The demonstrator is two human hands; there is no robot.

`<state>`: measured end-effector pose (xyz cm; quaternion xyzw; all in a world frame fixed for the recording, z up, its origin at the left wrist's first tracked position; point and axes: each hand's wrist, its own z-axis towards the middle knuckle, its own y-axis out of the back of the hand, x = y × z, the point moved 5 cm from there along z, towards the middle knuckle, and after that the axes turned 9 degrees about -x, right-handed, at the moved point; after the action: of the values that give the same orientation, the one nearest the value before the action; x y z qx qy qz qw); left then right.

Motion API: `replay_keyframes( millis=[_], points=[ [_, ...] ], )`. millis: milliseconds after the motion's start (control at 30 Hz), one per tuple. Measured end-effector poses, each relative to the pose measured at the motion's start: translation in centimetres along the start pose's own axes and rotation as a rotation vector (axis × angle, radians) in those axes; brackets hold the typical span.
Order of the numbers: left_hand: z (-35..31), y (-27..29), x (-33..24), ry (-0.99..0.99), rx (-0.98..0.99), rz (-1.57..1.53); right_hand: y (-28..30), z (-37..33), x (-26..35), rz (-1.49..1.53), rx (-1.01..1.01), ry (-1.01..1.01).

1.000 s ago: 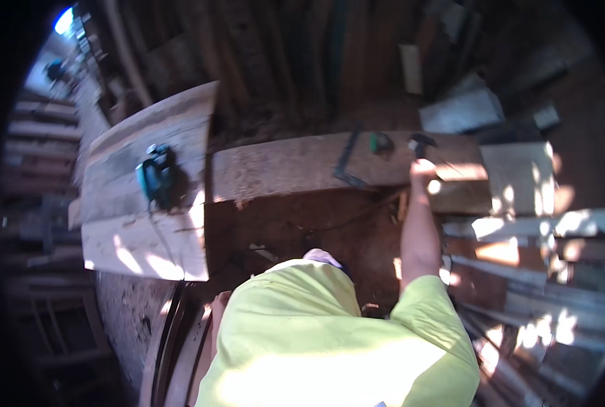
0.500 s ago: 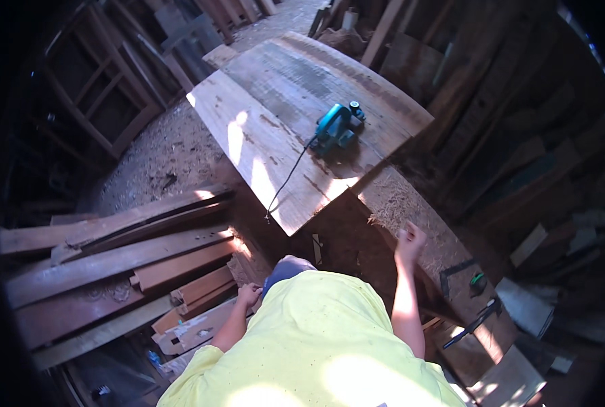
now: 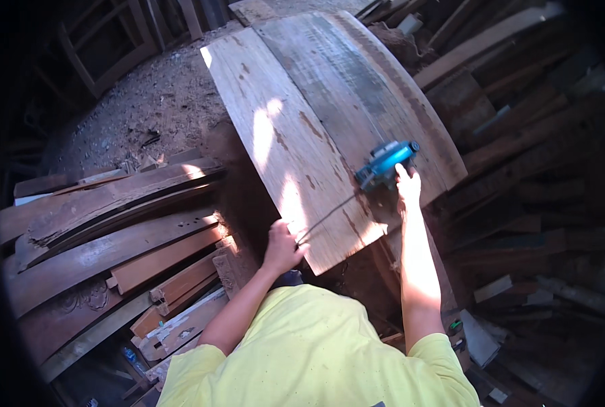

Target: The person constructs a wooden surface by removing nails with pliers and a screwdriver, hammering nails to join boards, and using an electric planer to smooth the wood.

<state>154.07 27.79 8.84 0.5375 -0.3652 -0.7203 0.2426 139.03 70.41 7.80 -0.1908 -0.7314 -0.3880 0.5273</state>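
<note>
A teal electric hand planer point(image 3: 387, 161) is over the right part of a wide wooden panel point(image 3: 316, 129), smeared a little by motion. My right hand point(image 3: 408, 186) has its fingers closed on the planer's near side, arm stretched forward. From the tool a dark power cord point(image 3: 331, 216) runs toward the panel's left front edge. There my left hand point(image 3: 283, 249) has its thumb and fingers apart, with the cord passing close to them. Whether those fingertips touch the cord or the panel edge is hard to make out.
Stacked planks and carved timber point(image 3: 112, 237) lie on my left. More boards point(image 3: 506, 169) lean and pile up on the right. Shavings and debris cover the ground point(image 3: 146, 108) at the far left. A plastic bottle point(image 3: 133, 357) lies at the lower left.
My right hand has reached forward and taken hold of the planer, which has turned. My left hand has risen from my side to the panel's left front edge. The view has shifted.
</note>
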Motion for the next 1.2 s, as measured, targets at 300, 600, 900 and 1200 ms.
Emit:
replay_keyframes(
  millis=[300,600,900,1200],
  points=[
    [2.6,-4.0,2.5,-0.203,0.256,-0.128,-7.8,2.6,2.0,0.301,-0.145,-0.558],
    [1.0,-2.0,4.1,-0.081,0.650,-0.432,-1.6,-9.6,11.9,-0.135,0.314,0.065],
    [5.0,3.8,6.7,0.220,0.531,-0.428,0.4,-11.4,6.3,-0.481,0.216,0.296],
    [16.3,5.8,12.3,0.107,0.764,-0.643,-14.6,-7.7,12.2,-0.533,0.352,0.450]
  ],
)
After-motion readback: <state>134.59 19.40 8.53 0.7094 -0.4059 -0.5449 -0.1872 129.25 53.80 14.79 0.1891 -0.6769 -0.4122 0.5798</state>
